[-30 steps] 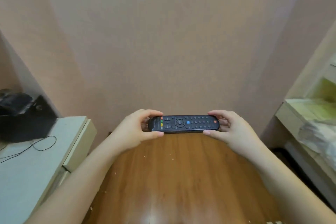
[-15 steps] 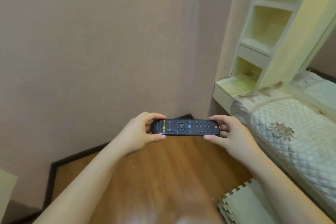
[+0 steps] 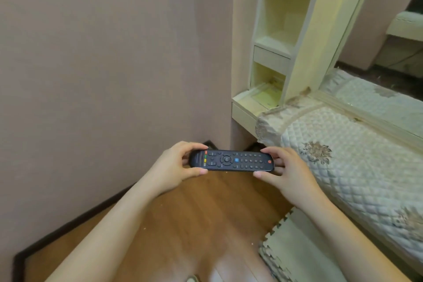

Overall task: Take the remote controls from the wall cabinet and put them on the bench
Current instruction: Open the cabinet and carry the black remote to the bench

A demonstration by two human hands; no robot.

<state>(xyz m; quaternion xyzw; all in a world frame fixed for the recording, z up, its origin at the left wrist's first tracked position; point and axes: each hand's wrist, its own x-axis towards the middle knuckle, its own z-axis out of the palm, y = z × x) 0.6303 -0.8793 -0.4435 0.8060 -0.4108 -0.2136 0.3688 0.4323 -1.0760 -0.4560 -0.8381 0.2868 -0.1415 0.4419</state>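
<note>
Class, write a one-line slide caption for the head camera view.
Both hands, left hand and right hand, hold a black remote control level above the wooden floor.

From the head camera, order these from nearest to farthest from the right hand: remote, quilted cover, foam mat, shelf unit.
1. remote: held in the right hand, at its left.
2. quilted cover: just right of it.
3. foam mat: on the floor, below.
4. shelf unit: far, up against the wall.
</note>
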